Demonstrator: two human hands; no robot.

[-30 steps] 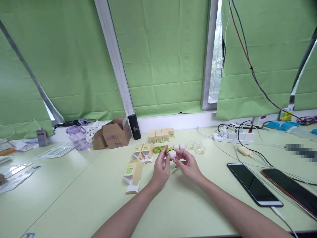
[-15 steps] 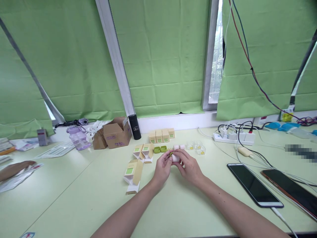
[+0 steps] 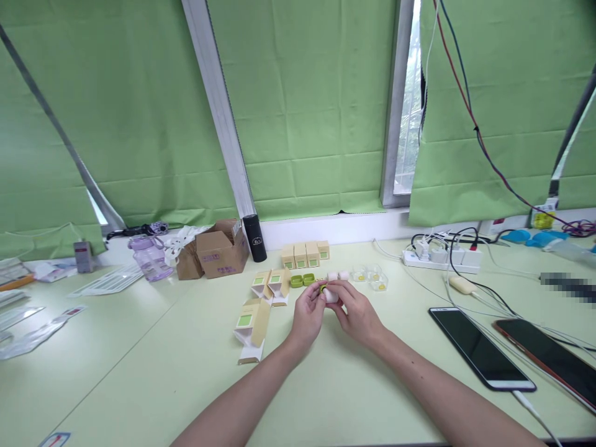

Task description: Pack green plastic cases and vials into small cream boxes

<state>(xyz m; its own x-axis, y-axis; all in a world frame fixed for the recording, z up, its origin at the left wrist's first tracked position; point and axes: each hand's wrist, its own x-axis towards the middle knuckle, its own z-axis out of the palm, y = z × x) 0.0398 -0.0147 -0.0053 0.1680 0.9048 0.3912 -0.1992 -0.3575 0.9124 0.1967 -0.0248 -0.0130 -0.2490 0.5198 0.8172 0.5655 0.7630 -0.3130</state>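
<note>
My left hand [image 3: 307,315] and my right hand [image 3: 356,312] meet above the pale green table [image 3: 153,372], both pinching a small white and green case [image 3: 328,293] between their fingertips. Just behind it lie two green lids [image 3: 302,280], two white pieces [image 3: 338,275] and several small clear containers [image 3: 370,277]. A row of small beige boxes [image 3: 304,255] stands further back. Open beige boxes [image 3: 269,285] lie to the left of my hands, and another open box [image 3: 250,327] lies nearer me.
Two phones [image 3: 479,347] lie on cables at the right, behind them a power strip [image 3: 442,256]. A black cylinder [image 3: 256,238], a brown carton [image 3: 218,252] and a purple bottle [image 3: 149,259] stand at the back left. Plastic packets [image 3: 28,332] lie far left.
My hands have closed together on the small case and lowered it a little. Another person's hand, seen at the far left half a second ago, is gone.
</note>
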